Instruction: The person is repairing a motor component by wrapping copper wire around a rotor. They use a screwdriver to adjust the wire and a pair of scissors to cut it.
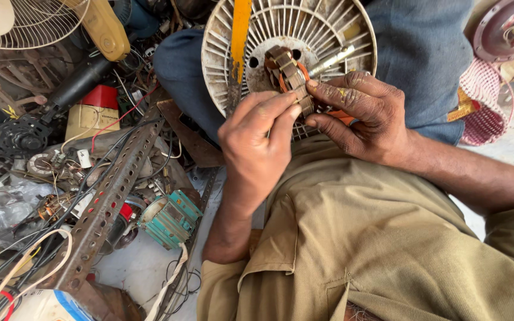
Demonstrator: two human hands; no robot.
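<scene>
At the top centre of the frame, a round white fan guard (pixel 328 27) rests on a person's lap. Just below it, the right hand (pixel 361 116) and left hand (pixel 257 148) both pinch a brown-taped motor winding (pixel 290 74) with closed fingertips. A steady two-handed grip, with the orange wires kept free, looks wise. Lower left, a perforated steel angle bar (pixel 105 205) crosses scattered parts beside a small green transformer (pixel 171 217).

Repair workshop, cluttered; fan guards (pixel 28 24), tangled wires (pixel 37 249), slotted angle iron (pixel 111 196), a teal motor (pixel 171 219) and salvaged parts (pixel 49 169) heaped across the floor (pixel 132 267).
</scene>
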